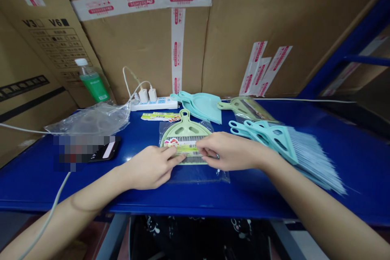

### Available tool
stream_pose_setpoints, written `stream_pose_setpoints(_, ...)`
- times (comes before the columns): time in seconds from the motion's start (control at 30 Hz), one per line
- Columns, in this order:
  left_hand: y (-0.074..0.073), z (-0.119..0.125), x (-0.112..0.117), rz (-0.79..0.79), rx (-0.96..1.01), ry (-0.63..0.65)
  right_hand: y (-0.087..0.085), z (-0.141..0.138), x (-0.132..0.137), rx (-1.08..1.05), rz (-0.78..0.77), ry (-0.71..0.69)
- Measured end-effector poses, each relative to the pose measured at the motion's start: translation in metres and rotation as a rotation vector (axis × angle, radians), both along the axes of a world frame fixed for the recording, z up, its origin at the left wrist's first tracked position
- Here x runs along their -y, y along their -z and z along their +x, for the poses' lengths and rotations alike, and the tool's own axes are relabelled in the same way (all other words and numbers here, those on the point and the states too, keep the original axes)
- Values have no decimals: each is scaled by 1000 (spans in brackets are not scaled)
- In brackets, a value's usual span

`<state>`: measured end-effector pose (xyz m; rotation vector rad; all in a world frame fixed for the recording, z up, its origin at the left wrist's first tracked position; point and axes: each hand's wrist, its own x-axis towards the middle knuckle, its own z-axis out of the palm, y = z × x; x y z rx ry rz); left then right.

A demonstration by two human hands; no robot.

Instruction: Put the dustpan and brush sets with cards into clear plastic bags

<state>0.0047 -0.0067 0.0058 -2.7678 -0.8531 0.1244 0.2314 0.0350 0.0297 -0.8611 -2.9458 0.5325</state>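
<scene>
A light green dustpan-and-brush set (184, 128) lies in a clear plastic bag (198, 176) in front of me, its handle pointing away. Across its grey bristles runs a yellow-green label card (185, 146) with red mushroom pictures. My left hand (154, 166) rests on the left part of this card, fingers stretched out and pressing down. At the card's right end, the fingers of my right hand (227, 150) are bent and drawn together over its edge. Their tips are partly hidden, and the hand covers the bag's right side.
Turquoise dustpans (204, 105) lie behind, beside a bagged green set (250, 107). Turquoise brushes (274, 140) lie right. Several label cards (160, 116) sit before a power strip (164, 103). Leftward are plastic bags (91, 120), a phone (105, 150) and a green bottle (94, 85).
</scene>
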Motion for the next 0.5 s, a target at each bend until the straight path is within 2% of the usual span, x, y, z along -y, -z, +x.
stream_pose_setpoints(0.5, 0, -3, -1, 184, 12, 74, 4, 1, -2, -11, -37, -17)
